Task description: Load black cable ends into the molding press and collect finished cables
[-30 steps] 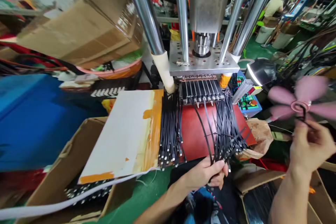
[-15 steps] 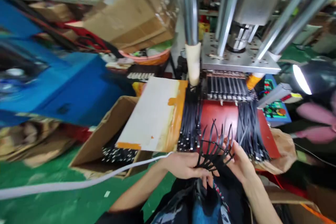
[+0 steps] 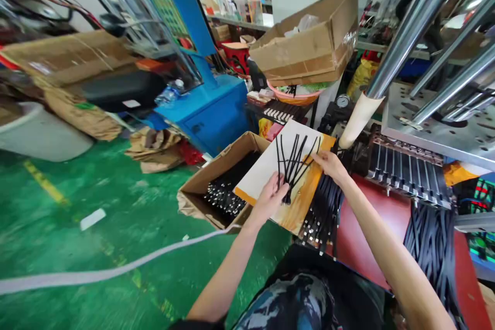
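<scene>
A fan of thin black strips, joined by a fine cross strand and gathered at the lower end, lies over the white board with orange tape. My left hand pinches the strips at their lower left. On the right, my right hand has its fingertips closed on the outer strip, near its upper part. Beside the board hangs a bundle of flat black cables with pale metal ends. Left of it, an open cardboard box holds many similar black pieces, partly covered by the board.
To the right stands a press with steel columns above a row of black cables in a mold. More black cables hang over the red surface. A blue machine cabinet is at left; a white hose crosses low.
The view has swung left. Both hands have carried the strip fan from in front of my lap to over the white board, and the right hand has shifted to its upper right side.
</scene>
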`<act>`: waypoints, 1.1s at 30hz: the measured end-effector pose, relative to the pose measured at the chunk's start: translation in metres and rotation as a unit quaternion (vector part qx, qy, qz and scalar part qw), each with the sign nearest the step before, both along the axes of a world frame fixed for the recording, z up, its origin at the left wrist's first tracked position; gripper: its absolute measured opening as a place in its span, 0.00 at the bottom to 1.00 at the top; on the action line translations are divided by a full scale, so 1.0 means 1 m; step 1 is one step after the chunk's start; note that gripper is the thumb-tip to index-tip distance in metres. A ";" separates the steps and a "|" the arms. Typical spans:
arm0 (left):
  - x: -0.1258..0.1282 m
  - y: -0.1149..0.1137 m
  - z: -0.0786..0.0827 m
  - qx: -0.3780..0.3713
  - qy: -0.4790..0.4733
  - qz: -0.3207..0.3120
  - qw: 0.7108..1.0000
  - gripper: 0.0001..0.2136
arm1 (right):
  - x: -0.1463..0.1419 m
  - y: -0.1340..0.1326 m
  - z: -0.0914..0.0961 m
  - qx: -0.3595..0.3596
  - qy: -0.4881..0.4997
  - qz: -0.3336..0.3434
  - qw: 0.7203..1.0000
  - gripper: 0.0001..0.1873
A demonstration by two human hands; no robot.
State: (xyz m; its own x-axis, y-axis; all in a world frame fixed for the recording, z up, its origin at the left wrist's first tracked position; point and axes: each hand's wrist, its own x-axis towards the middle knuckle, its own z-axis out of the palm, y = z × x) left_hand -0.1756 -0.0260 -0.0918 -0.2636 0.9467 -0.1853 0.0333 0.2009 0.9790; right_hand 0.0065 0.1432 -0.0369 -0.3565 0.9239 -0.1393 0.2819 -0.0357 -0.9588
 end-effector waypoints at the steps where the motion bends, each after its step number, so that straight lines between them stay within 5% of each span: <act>1: 0.003 -0.004 -0.003 -0.003 0.021 0.009 1.000 0.40 | 0.016 -0.013 -0.001 0.011 -0.024 -0.013 1.000 0.22; 4: 0.015 -0.018 0.000 0.028 0.163 0.035 0.986 0.38 | 0.081 -0.090 -0.011 0.048 -0.116 -0.023 0.992 0.18; 6: 0.026 -0.030 0.014 0.080 0.240 0.029 0.967 0.32 | 0.115 -0.156 -0.022 0.124 -0.254 -0.010 0.959 0.17; 9: 0.044 -0.052 0.042 0.101 0.195 -0.096 0.971 0.17 | 0.133 -0.229 -0.039 0.143 -0.341 -0.003 0.929 0.11; 11: 0.055 -0.067 0.058 0.041 0.134 -0.242 0.960 0.15 | 0.128 -0.246 -0.047 0.141 -0.355 -0.009 0.924 0.07; 13: 0.063 -0.082 0.065 -0.037 0.099 -0.396 0.912 0.18 | 0.120 -0.244 -0.051 0.143 -0.354 -0.023 0.924 0.07; 16: 0.071 -0.097 0.056 -0.119 0.087 -0.524 0.839 0.31 | 0.109 -0.231 -0.050 0.143 -0.362 -0.044 0.920 0.07; 20: 0.087 -0.102 0.025 -0.201 -0.037 -0.487 0.849 0.35 | 0.116 -0.244 -0.035 0.089 -0.338 -0.050 0.936 0.03; 23: 0.110 -0.098 0.014 -0.231 -0.262 -0.337 0.874 0.31 | 0.147 -0.288 -0.016 -0.015 -0.229 -0.010 0.973 0.02; 26: 0.137 -0.090 0.018 -0.193 -0.371 -0.200 0.886 0.19 | 0.189 -0.334 -0.007 -0.141 -0.195 -0.049 0.969 0.12; 28: 0.152 -0.084 0.022 -0.163 -0.342 -0.215 0.900 0.17 | 0.210 -0.348 -0.013 -0.168 -0.217 -0.184 0.944 0.19; 30: 0.165 -0.078 0.024 -0.149 -0.263 -0.297 0.906 0.20 | 0.217 -0.350 -0.023 -0.142 -0.208 -0.306 0.918 0.22; 33: 0.181 -0.070 0.022 -0.163 -0.184 -0.415 0.876 0.25 | 0.201 -0.348 -0.032 -0.107 -0.117 -0.302 0.940 0.22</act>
